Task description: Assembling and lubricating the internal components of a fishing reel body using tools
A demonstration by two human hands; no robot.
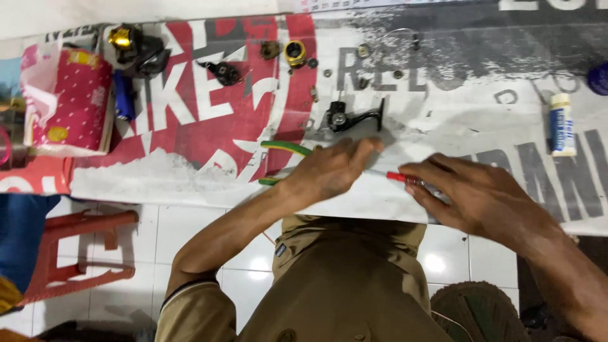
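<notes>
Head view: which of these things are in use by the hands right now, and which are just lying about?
In use:
left hand
right hand
thin red-tipped tool
green-handled pliers

Lying about:
black reel body with arm
gold ring part
white glue tube
pink dotted packet

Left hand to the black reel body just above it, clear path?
Probably yes. The left hand lies just below the black reel body, with only bare banner between them. The green-handled pliers sit beside and under the hand, not in the way.
</notes>
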